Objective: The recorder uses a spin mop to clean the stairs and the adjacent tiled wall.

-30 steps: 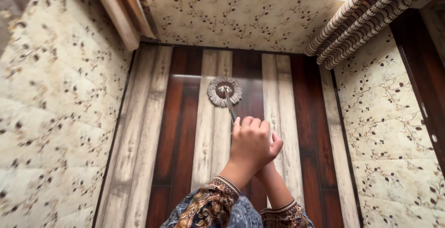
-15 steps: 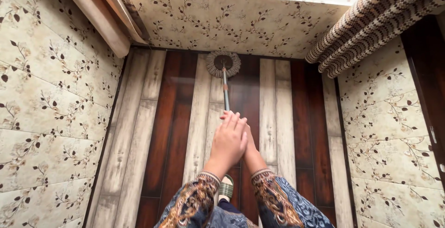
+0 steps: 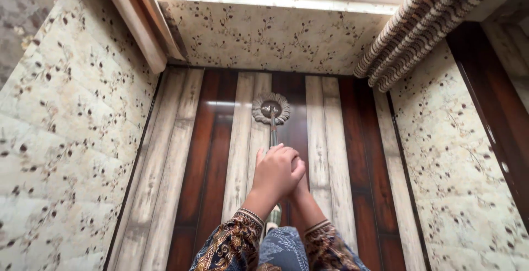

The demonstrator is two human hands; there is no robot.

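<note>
Two hands reach up toward a ceiling made of dark brown and pale grey wooden planks (image 3: 220, 155). Both hands hold one thin metal pole (image 3: 273, 133). At the top of the pole sits a round fluffy grey duster head (image 3: 270, 108). The duster head touches the wooden planks, on a pale plank right beside a dark one.

The left hand (image 3: 275, 174) is just under the duster head. Its fingers are curled tight around the pole. The right hand (image 3: 299, 180) is tucked behind the left hand, touching it. It seems to wrap the pole too, but most of it is hidden, so I cannot tell how its fingers sit.

Both arms wear sleeves with a blue, gold and brown swirly pattern (image 3: 231, 246). The sleeves are far below the duster head, at the bottom of the view. A bit more of the pole shows between the two wrists.

Cream wallpaper with little brown leaves (image 3: 71, 138) covers the wall to the left of the duster head. The same paper covers the wall to the right of it and the strip above it. A bumpy striped brown and cream trim (image 3: 419, 23) runs up and to the right of the duster head. A pale wooden beam (image 3: 138, 23) slants up and to the left of it.
</note>
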